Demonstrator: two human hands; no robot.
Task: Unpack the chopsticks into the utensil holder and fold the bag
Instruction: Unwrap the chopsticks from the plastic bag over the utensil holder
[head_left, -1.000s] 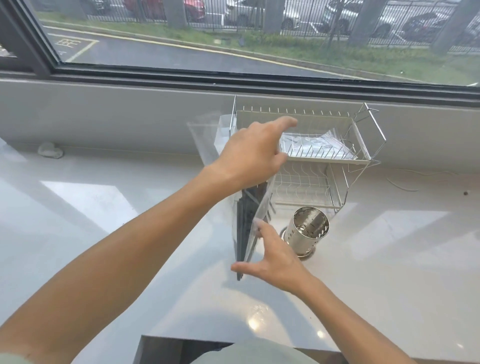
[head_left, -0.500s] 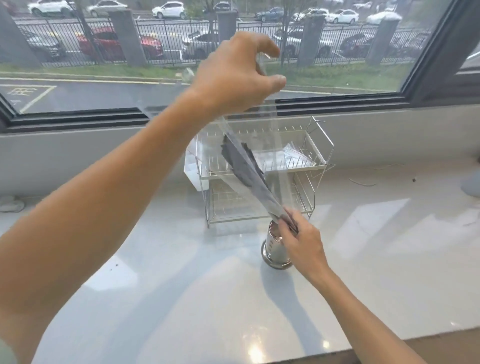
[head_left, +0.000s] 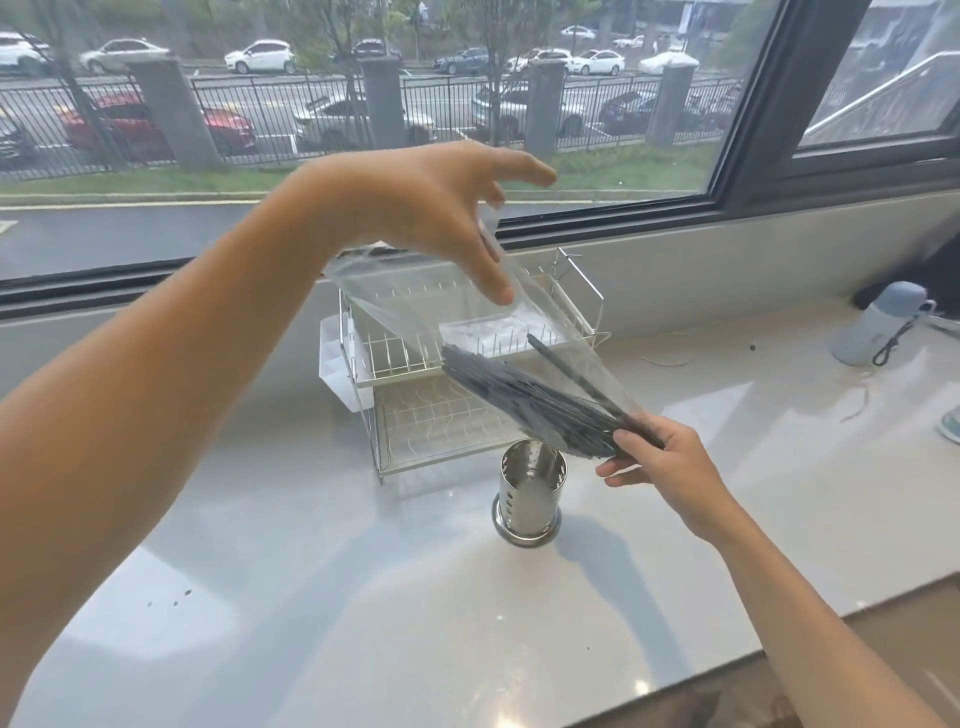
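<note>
Tilting steeper than a second ago: left hand pinches the clear bag high; right hand clamps dark chopsticks at its mouth, beside-above the steel utensil holder; not yet in.

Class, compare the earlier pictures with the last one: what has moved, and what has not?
The right hand has drawn the chopsticks and the bag's lower end off the holder, rightward. The left hand still holds the bag's top high. Holder and rack stayed put.
</note>
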